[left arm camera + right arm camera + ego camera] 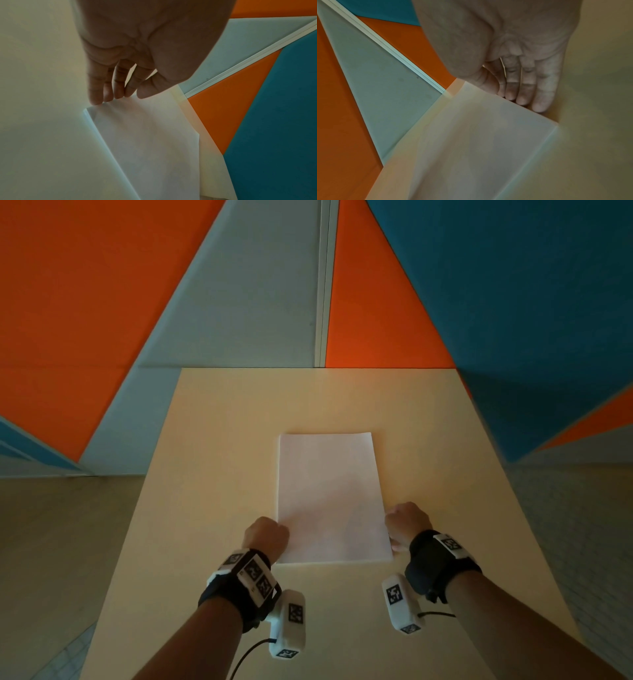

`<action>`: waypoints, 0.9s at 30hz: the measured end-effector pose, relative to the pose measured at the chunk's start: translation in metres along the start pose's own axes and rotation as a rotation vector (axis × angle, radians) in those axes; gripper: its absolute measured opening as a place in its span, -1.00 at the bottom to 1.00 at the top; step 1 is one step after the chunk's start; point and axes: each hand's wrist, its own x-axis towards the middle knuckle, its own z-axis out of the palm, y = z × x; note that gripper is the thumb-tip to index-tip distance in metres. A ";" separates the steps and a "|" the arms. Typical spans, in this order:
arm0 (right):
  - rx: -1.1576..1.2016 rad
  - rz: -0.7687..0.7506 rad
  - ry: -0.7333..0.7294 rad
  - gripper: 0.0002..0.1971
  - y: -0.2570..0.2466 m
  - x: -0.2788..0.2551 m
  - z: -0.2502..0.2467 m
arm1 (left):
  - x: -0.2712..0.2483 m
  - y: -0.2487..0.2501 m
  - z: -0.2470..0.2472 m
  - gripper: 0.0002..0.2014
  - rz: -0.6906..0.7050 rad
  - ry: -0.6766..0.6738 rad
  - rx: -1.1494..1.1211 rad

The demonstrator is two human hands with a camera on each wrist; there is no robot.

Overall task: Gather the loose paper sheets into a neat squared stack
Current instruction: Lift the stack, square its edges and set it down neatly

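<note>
So the white paper stack (330, 498) is lying flat near the middle of your pale beige tabletop (212, 460), edges looking pretty lined up. Your left hand (265, 537) is at its near-left long edge, fingers (98, 93) fairly straight with the tips touching the edge and the thumb on top of the sheet. Your right hand (407, 523) does the same on the near-right edge, straight fingers (541, 92) against it. Orange, grey and blue wall panels (102, 285) sit behind the table.

You had the white paper stack (330, 498) flat on the table, long edges running away from you, sheets nearly flush, near left corner showing slightly offset layers.
</note>
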 end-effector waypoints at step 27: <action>0.071 -0.159 -0.059 -0.59 -0.091 0.082 -0.052 | 0.063 0.064 -0.032 -0.44 0.148 -0.007 -0.114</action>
